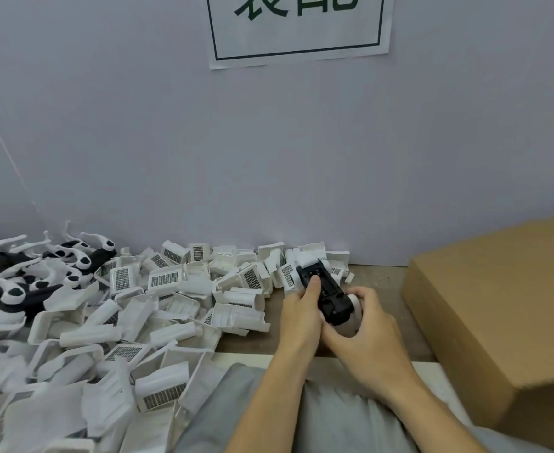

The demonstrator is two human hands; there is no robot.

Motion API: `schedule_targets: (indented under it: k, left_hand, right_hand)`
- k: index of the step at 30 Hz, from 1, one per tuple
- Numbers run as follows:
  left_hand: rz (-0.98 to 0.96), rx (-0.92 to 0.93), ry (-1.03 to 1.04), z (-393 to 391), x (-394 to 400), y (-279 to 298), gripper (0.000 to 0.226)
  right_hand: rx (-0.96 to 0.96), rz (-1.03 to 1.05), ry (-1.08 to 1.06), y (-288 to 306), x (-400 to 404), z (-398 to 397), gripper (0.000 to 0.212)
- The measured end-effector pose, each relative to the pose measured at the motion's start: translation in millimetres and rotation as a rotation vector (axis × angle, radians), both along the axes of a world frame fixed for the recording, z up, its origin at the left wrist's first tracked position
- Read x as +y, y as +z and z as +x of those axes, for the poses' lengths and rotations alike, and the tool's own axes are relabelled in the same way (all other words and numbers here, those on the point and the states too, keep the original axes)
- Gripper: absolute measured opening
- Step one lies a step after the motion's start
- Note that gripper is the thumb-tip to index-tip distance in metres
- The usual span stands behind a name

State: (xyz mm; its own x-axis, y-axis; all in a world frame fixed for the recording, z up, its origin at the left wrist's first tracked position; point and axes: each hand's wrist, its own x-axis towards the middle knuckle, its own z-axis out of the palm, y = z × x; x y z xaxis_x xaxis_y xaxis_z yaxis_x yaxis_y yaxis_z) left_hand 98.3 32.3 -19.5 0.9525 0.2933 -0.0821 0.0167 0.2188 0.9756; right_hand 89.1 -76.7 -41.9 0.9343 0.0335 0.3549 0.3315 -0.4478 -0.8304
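Both of my hands hold one black-and-white plastic assembly point(329, 297) just above the brown table point(377, 282). My left hand point(300, 313) grips its left side, thumb pressed on the black top face. My right hand point(365, 331) curls round its white rounded end from the right. A white grated part point(311, 259) sits at the assembly's far tip. Whether that part is seated on the black piece cannot be told.
A large heap of white grated plastic housings point(158, 299) covers the table's left and middle. Black-and-white handle pieces point(24, 276) pile at the far left. An open cardboard box point(504, 308) stands at the right. A grey wall with a paper sign point(298, 27) rises behind.
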Motion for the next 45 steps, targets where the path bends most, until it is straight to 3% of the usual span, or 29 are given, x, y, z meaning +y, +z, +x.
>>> schedule_targets:
  k: [3,7,12,21,25,28,30,33,38,43,45]
  left_hand:
    - [-0.129,-0.013,-0.028,-1,-1,2,0.027]
    - [-0.151,-0.128,-0.047,-2,-2,-2,0.019]
    - [0.002,-0.261,-0.191,-5,-7,-4,0.012]
    - [0.114,-0.319,-0.121,-1,-10,-6,0.015]
    - [0.161,-0.374,-0.075,0,-12,-5,0.02]
    - [0.349,-0.401,0.05,3,-10,-7,0.021]
    - [0.517,-0.438,0.094,5,-8,-10,0.019]
    - [0.75,-0.511,-0.002,2,-8,-13,0.022]
    - [0.866,-0.569,-0.177,1,-10,-16,0.033]
    - [0.884,-0.6,-0.184,-1,-11,-14,0.041]
    - [0.889,-0.59,-0.185,-2,-11,-14,0.04]
  right_hand:
    - [0.009,-0.019,0.015,-1,1,1,0.05]
    - [0.038,-0.018,0.0,-2,0,3,0.067]
    - [0.04,-0.022,-0.059,-3,-2,5,0.027]
    - [0.07,-0.05,-0.077,6,-5,-1,0.016]
    - [0.105,-0.015,-0.035,9,2,-5,0.029]
    - [0.087,0.03,-0.018,7,3,-3,0.056]
    - [0.074,0.153,-0.049,6,-1,2,0.061]
    - [0.1,0.516,-0.029,6,-7,8,0.059]
    - [0.187,0.842,0.018,6,-12,16,0.077]
    - [0.104,0.782,-0.085,5,-14,19,0.02]
    - [0.058,0.75,-0.108,3,-14,19,0.015]
